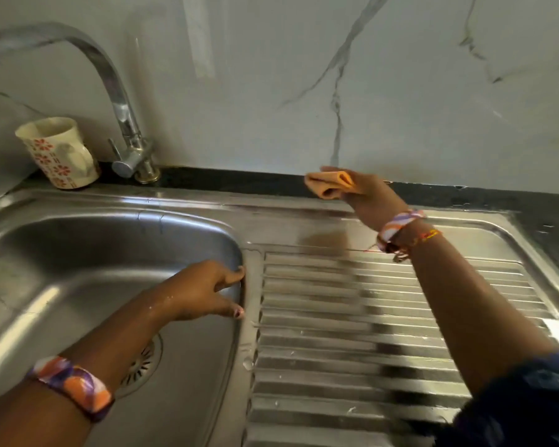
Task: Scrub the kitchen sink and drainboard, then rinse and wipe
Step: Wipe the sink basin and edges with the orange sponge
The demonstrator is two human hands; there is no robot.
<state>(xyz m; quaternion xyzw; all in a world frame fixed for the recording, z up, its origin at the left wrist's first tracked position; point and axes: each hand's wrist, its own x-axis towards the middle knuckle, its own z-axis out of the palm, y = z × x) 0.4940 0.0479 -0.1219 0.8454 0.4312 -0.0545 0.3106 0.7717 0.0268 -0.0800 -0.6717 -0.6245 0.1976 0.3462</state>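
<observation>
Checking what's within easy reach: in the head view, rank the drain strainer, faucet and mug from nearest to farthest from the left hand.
From the left hand, on the basin's right rim:
1. Drain strainer, just below it in the basin.
2. Faucet, behind the basin.
3. Mug, back left corner.

Home kitchen: steel sink (78,240), ribbed drainboard (352,333), faucet (120,101), mug (58,153).

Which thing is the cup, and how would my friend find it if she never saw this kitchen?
Start at the big steel sink and look to its far left corner, by the marble wall. Left of the curved tap, on the dark counter strip, stands the cup. It is the only cream-coloured thing there, with red flower patterns and a handle.
</observation>
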